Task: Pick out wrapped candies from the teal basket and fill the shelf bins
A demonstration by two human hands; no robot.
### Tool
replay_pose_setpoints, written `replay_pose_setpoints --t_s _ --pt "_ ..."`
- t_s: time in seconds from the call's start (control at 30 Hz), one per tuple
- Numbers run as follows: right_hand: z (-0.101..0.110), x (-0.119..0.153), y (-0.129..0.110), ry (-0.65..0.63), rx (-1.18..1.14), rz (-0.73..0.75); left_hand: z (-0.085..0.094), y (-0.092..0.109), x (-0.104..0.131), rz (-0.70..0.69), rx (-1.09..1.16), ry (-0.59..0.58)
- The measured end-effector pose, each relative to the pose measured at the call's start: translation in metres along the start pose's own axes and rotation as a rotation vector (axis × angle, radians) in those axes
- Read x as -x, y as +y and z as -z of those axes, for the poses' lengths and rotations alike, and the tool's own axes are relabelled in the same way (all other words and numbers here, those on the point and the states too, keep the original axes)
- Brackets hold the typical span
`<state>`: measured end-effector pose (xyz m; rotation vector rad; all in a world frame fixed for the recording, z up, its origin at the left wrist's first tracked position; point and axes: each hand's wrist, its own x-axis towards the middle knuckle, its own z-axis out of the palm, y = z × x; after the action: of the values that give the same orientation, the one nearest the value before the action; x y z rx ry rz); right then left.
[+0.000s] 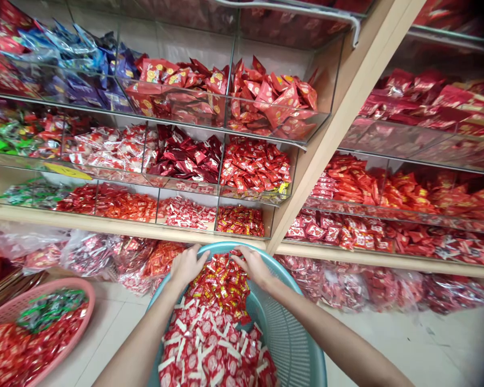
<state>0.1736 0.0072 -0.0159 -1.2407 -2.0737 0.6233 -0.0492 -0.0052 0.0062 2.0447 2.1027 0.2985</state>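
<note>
A blue-green plastic basket (284,322) stands below me, tilted in view. Small red-and-yellow wrapped candies (221,282) are heaped at its far end, and red-and-white wrapped candies (213,349) fill the near part. My left hand (189,266) is at the far left rim beside the red-and-yellow heap, thumb apart from the fingers. Across the heap, my right hand (254,266) reaches over its right side, thumb and forefinger apart, fingertips by the candies. Both hands look open; some fingers are partly hidden.
Ahead, a wooden shelf (347,107) holds clear bins of wrapped sweets. Its bottom row includes a bin of red-and-yellow candies (240,221). A pink basket (86,306) of green and red sweets sits on the floor at left. Plastic bags (91,252) lie under the shelf.
</note>
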Motion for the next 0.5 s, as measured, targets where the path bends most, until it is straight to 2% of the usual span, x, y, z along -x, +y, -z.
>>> replay_pose_setpoints --t_s 0.17,0.3,0.5 --pt "-0.0089 0.002 0.0014 -0.07 0.046 -0.04 0.0011 0.0002 0.0005 0.007 -0.004 -0.006" --pt "-0.0118 0.0032 -0.0004 -0.072 0.053 -0.097 0.0007 -0.0004 0.0005 -0.002 -0.003 -0.002" --pt "-0.012 0.0054 -0.005 -0.05 0.137 -0.071 0.0015 0.0003 0.0006 0.0 -0.008 -0.004"
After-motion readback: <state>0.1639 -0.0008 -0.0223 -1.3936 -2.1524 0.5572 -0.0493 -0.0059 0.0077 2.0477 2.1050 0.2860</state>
